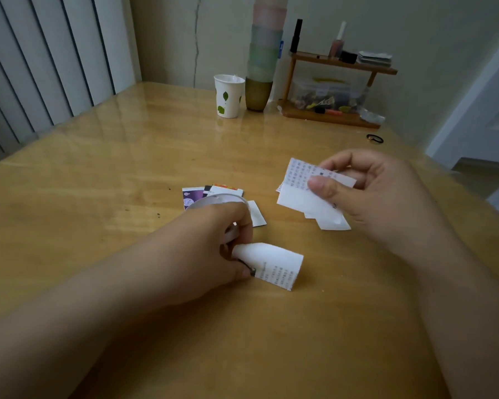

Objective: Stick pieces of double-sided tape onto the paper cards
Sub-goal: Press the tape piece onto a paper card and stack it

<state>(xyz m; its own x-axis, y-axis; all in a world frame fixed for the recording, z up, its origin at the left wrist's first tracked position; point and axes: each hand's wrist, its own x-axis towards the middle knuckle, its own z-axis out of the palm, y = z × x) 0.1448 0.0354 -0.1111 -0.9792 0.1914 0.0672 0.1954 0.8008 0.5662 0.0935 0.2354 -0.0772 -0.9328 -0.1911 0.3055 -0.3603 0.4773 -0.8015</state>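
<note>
Her left hand [213, 249] has its fingers curled round the tape roll [222, 203], pinching a loose end of tape [271, 263], likely ready to tear. The right hand [366, 191] pinches a paper card [306, 194] between thumb and fingers, tilted up as if to receive it. More cards [211, 192] lie just beyond the roll; a paper cup [228, 96] stands well beyond.

Left hand: your left hand [213, 240] grips the tape roll [216, 201] and its loose tape end [271, 264].
Right hand: your right hand [366, 191] pinches a tape piece [303, 194].
Table: the paper cards [211, 194] lie on the table [127, 168].
</note>
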